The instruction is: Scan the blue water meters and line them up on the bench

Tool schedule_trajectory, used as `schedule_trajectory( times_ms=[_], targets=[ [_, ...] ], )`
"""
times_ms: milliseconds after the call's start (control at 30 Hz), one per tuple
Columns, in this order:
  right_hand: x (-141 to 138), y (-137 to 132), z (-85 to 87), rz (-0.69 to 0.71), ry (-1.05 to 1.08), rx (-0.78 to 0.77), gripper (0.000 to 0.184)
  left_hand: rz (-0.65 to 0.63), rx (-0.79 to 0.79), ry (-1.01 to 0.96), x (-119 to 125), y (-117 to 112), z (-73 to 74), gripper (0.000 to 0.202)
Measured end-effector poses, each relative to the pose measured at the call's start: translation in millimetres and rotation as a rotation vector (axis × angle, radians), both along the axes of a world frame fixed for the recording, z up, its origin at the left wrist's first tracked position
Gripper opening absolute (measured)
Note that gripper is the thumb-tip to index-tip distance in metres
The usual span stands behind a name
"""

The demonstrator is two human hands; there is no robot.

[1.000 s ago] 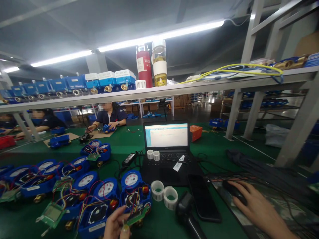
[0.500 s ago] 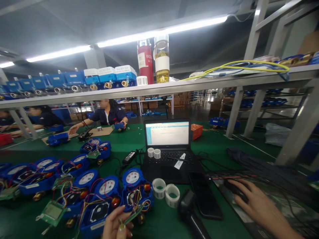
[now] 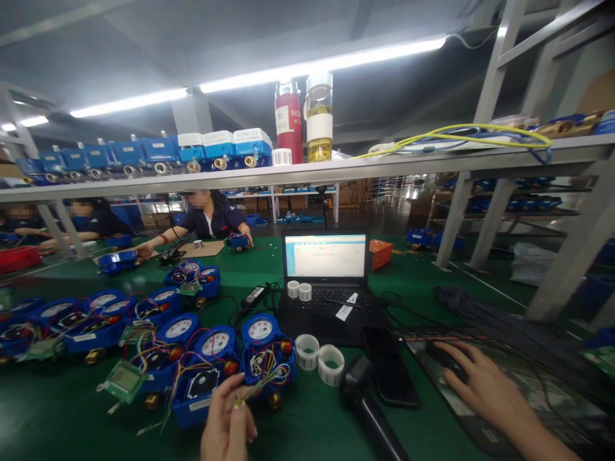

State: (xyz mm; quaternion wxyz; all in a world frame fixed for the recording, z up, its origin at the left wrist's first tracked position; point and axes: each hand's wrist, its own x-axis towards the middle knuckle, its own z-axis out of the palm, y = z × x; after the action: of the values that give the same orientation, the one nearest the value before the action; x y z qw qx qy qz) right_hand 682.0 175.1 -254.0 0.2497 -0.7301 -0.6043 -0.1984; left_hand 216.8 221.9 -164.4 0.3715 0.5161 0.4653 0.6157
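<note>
The left hand [image 3: 229,422] pinches a small green circuit board [image 3: 259,388] by its near edge, just in front of the blue round-dialled water meter [image 3: 267,352] it is wired to. The board looks light, stiff and fragile, best held by its edges; its long axis runs up and right. The right hand [image 3: 485,394] lies cupped over a black computer mouse [image 3: 444,357] on the green bench [image 3: 312,429]

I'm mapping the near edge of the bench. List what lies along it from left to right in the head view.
Loose green circuit board → left hand pinching a small board → two label rolls → black handheld scanner → dark phone → right hand on a mouse.
</note>
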Motion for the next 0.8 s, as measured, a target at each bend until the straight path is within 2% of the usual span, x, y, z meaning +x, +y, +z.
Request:
schedule_trajectory(
  times_ms=[100,200,300,400,500,567,667,733,800],
  targets=[
    [-27,-7,23.8,-0.014,-0.016,0.065,0.053,-0.017,0.037,0.020,-2,1,-2.8,0.042],
    [-88,-18,51.8,0.114,0.137,0.034,0.049,-0.045,0.092,0.056,-5,5,-8.2,0.040],
    [-162,-29,69.5,0.201,0.349,-0.249,0.043,-0.079,0.124,0.090,-9,9,-15.6,0.040],
    [-215,-33,72.3,0.193,0.302,-0.428,0.043,-0.081,0.135,0.105,-13,12,-21.5,0.039],
    [-231,-30,69.8,0.113,0.260,-0.505,0.057,-0.075,0.146,0.103,-13,12,-23.0,0.038],
    [-231,-32,71.1,0.128,0.343,-0.522,0.061,-0.078,0.140,0.079,-12,12,-21.5,0.038],
    [-236,-44,79.2,0.367,0.679,-0.484,0.056,-0.082,0.104,0.017,-12,12,-17.6,0.036],
    [-250,-54,86.4,0.562,0.959,-0.504,0.047,-0.089,0.084,-0.028,-12,12,-15.1,0.036],
    [-268,-62,92.7,0.671,1.158,-0.515,0.042,-0.100,0.074,-0.069,-13,12,-13.4,0.036]
  ],
)
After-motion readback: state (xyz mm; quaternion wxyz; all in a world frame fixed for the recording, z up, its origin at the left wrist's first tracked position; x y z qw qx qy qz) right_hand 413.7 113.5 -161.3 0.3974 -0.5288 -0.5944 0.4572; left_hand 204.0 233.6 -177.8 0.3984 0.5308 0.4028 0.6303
